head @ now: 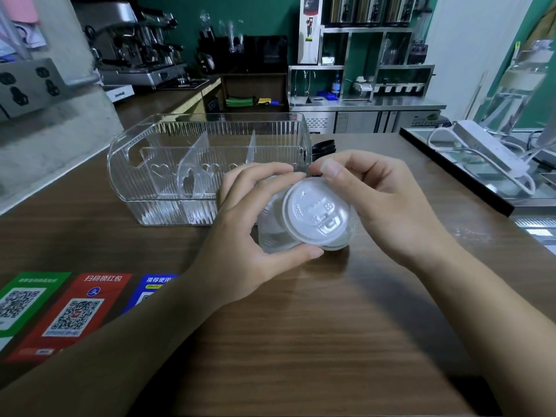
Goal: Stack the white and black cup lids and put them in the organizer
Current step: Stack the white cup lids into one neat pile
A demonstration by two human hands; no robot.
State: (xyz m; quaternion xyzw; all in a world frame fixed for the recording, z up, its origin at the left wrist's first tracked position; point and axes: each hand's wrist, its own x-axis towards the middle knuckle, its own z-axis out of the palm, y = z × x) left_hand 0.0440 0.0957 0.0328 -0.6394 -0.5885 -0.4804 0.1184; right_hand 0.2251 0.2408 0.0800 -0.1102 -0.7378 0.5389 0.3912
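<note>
Both hands were together, the left hand (pixel 240 224) and right hand (pixel 382 206) holding the white lids (pixel 316 218) in front of the organizer (pixel 168 164) — nothing inside it yet. Black lids (pixel 323 147) waited behind.

The organizer (pixel 207 170) stands on the counter (pixel 301 326), toward its far side. Two dividers stand inside it and split it into compartments. Just in front of the organizer's right end, the left hand (pixel 249 233) and the right hand (pixel 382 203) hold a stack of lids (pixel 316 218) above the counter, left hand on the stack's left, right hand on its right. A second stack of lids (pixel 323 147) sits just beside the organizer's right end, partly hidden behind the hands. Three QR code cards (pixel 69 308) lie flat on the counter, in front of the organizer and to its left. An espresso machine (pixel 141 43) stands well behind the organizer, to the left. A power strip (pixel 487 149) lies well to the organizer's right.
</note>
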